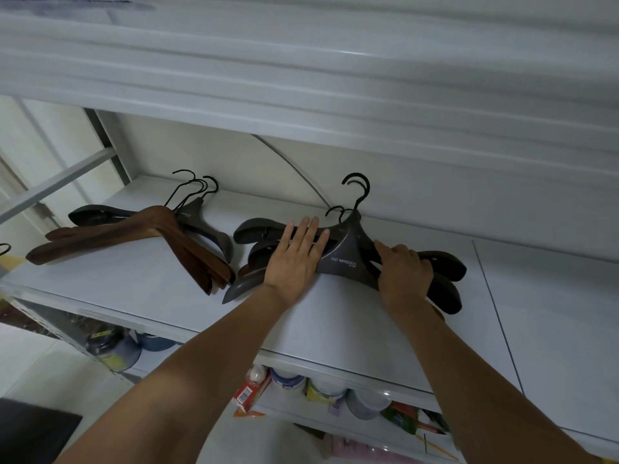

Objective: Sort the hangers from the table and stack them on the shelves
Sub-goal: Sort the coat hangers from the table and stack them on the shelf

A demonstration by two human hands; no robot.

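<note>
A stack of dark grey plastic hangers (pixel 345 259) lies on the white shelf (pixel 140 272), hooks pointing to the back wall. My left hand (pixel 296 259) lies flat, fingers straight, pressing on the stack's left arms. My right hand (pixel 403 272) curls its fingers round the stack's right arms. To the left sits a second pile: brown wooden hangers (pixel 134 234) over another dark grey hanger (pixel 207 226), their black hooks fanned together.
A higher shelf board (pixel 301 72) overhangs close above. The lower shelf holds jars and tubs (pixel 321 386), a red packet (pixel 249 391) and a dark container (pixel 110 346). A dark object (pixel 33 430) sits bottom left. Bare shelf extends to the right.
</note>
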